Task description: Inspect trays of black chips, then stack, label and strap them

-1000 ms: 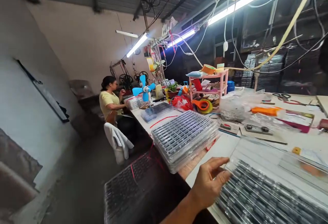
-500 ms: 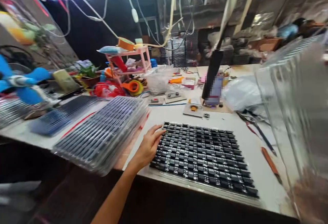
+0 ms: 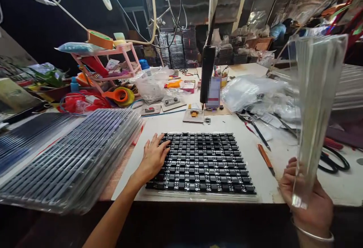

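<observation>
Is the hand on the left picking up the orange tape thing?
No, the left hand lies flat on the tray of small black parts, and the orange tape dispenser sits untouched farther back on the table.

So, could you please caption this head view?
Left hand rests on a tray of black parts; right hand holds a clear tray upright.

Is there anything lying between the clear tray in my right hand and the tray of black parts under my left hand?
Nothing visible. The right hand holds the clear tray upright, off the table. Bare tabletop lies between it and the tray of black parts; the orange-handled tool sits farther back.
</observation>
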`<action>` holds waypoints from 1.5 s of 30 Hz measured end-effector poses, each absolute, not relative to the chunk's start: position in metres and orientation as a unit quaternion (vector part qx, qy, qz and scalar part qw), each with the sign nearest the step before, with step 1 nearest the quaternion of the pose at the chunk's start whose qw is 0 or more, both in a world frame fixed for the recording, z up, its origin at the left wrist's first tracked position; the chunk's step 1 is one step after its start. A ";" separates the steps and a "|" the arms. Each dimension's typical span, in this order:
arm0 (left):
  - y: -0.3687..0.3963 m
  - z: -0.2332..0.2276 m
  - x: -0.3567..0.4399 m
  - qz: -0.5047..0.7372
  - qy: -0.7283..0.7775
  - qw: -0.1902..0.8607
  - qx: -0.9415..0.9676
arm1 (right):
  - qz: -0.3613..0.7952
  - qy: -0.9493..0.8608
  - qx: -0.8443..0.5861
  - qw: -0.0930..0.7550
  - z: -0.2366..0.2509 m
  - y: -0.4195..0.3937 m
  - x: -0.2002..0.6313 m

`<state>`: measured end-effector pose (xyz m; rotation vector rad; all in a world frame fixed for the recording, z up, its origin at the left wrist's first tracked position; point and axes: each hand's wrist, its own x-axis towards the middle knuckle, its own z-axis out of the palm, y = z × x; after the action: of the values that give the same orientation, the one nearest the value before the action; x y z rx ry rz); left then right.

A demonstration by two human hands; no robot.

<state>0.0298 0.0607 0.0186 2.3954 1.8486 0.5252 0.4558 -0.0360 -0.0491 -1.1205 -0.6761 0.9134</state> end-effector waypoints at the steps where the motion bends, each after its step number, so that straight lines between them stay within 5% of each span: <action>1: 0.060 0.020 0.034 0.168 0.598 0.033 0.783 | 0.414 -0.293 -0.497 0.704 -0.050 -0.036 0.456; 11: 0.050 0.041 0.115 0.006 0.414 0.094 0.905 | 0.442 -0.214 -0.476 0.729 -0.042 -0.037 0.448; 19: 0.050 0.035 0.119 -0.040 0.417 0.074 0.905 | 0.352 -0.372 -0.481 0.712 -0.041 -0.034 0.449; 35: 0.049 0.035 0.141 -0.024 0.383 0.093 0.919 | 0.424 -0.274 -0.442 0.742 -0.049 -0.034 0.454; 45: 0.062 0.041 0.111 0.000 0.468 0.053 0.882 | 0.511 -0.029 -0.291 0.808 -0.039 -0.032 0.449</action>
<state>0.1115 0.0617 0.0413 2.6813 1.4212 -0.0004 0.4488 -0.0324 -0.0394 -0.6222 -0.0613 1.0936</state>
